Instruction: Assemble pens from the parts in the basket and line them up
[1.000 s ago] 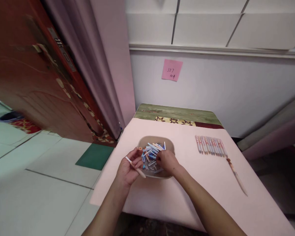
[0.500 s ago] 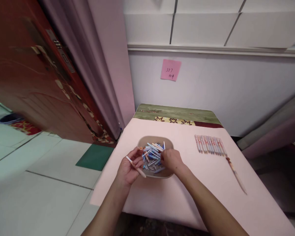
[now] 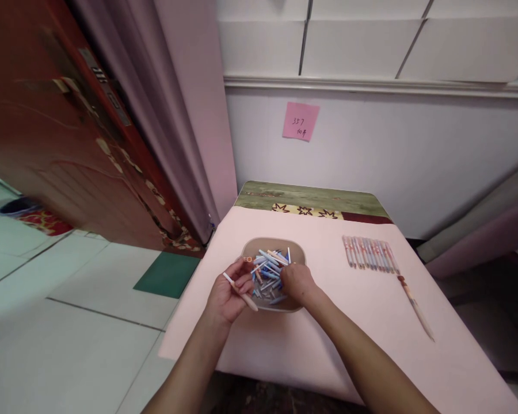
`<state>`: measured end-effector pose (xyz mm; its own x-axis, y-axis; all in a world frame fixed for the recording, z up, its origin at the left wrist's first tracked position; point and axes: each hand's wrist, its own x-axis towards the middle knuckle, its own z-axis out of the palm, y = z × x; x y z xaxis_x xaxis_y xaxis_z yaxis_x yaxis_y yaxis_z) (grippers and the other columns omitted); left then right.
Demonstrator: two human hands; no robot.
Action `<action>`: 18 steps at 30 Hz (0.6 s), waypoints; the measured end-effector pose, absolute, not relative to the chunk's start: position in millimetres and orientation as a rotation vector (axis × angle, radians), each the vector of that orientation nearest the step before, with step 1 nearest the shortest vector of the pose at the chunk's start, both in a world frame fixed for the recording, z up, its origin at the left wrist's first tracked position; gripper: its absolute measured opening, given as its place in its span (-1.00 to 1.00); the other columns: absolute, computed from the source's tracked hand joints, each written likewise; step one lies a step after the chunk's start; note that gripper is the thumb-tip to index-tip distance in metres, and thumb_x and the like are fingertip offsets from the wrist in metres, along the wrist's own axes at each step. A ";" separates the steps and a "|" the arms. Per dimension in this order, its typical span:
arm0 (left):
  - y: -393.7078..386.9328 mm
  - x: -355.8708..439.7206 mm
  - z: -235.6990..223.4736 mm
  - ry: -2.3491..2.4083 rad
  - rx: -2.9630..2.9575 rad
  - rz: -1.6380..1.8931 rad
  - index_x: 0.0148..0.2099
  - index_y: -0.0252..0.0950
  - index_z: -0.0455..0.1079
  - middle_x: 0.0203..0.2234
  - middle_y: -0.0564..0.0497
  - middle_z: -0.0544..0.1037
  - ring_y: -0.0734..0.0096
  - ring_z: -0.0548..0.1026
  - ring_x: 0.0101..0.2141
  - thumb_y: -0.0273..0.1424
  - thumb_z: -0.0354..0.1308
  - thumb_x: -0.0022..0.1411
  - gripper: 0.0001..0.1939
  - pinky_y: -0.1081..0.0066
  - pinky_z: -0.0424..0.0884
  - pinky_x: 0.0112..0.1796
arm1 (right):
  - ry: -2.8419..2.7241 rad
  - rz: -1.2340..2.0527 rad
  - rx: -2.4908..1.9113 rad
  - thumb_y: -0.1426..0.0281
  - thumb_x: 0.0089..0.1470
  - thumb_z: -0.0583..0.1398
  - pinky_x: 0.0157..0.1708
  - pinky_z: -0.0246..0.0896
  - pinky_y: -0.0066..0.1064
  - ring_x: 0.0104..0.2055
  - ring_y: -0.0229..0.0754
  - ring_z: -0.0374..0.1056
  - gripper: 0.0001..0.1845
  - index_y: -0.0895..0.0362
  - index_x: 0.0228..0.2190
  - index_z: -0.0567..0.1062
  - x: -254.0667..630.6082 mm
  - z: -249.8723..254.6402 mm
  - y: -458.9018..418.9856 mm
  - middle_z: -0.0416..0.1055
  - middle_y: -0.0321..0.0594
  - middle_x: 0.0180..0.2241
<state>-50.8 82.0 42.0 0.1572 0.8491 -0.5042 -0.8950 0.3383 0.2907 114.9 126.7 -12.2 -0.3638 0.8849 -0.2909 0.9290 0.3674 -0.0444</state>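
My left hand (image 3: 232, 292) is closed beside the left rim of a beige plastic bin (image 3: 293, 246). Across its palm lies a pen barrel (image 3: 247, 299), pale beige with a thin white end. A small orange-ended piece (image 3: 247, 260) shows at its fingertips. Inside the bin is a heap of loose pen parts (image 3: 269, 270) in blue, white, grey and orange. My right hand (image 3: 299, 282) reaches over the bin's right side with fingers curled down among the parts; its fingertips and anything between them are hidden.
On the pink-covered table (image 3: 332, 322), a row of several assembled pens (image 3: 371, 254) lies at the right. A single brown-topped pen (image 3: 416, 308) lies slanted in front of them. A pink note (image 3: 301, 121) is stuck on the wall behind; a brown door (image 3: 69, 144) stands at left.
My right hand has shifted slightly within the bin's right side, first right, then a little back left. My left hand stays in place with the pen barrel.
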 end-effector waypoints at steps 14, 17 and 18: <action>82.4 -50.7 37.6 0.649 -0.079 1.243 -0.36 -0.46 0.38 -0.56 -0.05 0.49 0.78 0.11 -0.79 -0.53 -0.07 0.32 -0.75 0.68 0.05 -0.80 | 2.349 -0.373 1.750 0.46 -0.07 0.23 -0.25 0.33 -0.33 -0.19 0.02 0.49 -0.75 0.26 -0.28 0.59 100.6 -12.1 121.2 0.54 0.15 -0.27; 81.3 -47.6 36.8 0.645 -0.090 1.235 -0.36 -0.47 0.38 -0.56 -0.05 0.50 0.77 0.11 -0.79 -0.53 -0.07 0.31 -0.75 0.67 0.05 -0.80 | 2.372 -0.388 1.811 0.49 -0.10 0.23 -0.30 0.32 -0.33 -0.23 0.04 0.49 -0.77 0.25 -0.32 0.59 101.7 -7.9 117.4 0.55 0.11 -0.30; 80.7 -46.1 36.4 0.643 -0.093 1.231 -0.37 -0.48 0.38 -0.56 -0.05 0.50 0.77 0.11 -0.79 -0.53 -0.06 0.31 -0.75 0.67 0.05 -0.80 | 2.383 -0.389 1.834 0.49 -0.10 0.23 -0.32 0.31 -0.33 -0.25 0.05 0.49 -0.78 0.25 -0.33 0.59 103.5 -4.9 115.9 0.55 0.09 -0.32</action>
